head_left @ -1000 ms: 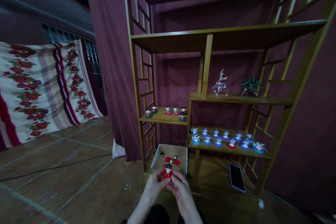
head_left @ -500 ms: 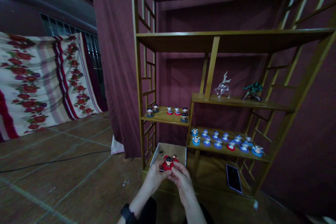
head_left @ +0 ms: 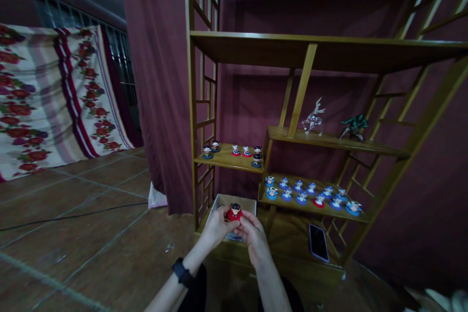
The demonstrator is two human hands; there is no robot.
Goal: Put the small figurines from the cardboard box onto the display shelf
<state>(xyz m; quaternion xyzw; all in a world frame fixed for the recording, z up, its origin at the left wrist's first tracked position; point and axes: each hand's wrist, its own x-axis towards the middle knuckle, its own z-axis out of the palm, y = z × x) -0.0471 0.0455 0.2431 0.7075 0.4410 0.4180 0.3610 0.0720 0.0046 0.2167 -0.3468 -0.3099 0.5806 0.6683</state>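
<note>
Between both hands is a small figurine point(head_left: 235, 212) with black hair and a red body or base. My left hand point(head_left: 218, 228) closes on its left side, and my right hand point(head_left: 252, 230) pinches it from the right. The fingers partly cover its lower edge. Behind and below the hands lies an open white cardboard box point(head_left: 249, 203) on the bottom board of the shelf; its contents are mostly hidden by my hands. A dark watch band point(head_left: 183, 273) is on my left wrist.
A wooden shelf unit point(head_left: 252, 35) stands ahead. Several dark-haired figurines point(head_left: 257, 160) and cat-like ones stand on its left shelf; several blue-based figurines point(head_left: 302, 198) fill the lower right shelf. A glass deer point(head_left: 313, 119), a green figure point(head_left: 354, 127) and a phone point(head_left: 319, 243) are also there.
My hands have lifted the figurine slightly, still gripping it from both sides. The camera view has shifted a little, and the other red figurines in the box are now hidden behind my hands.
</note>
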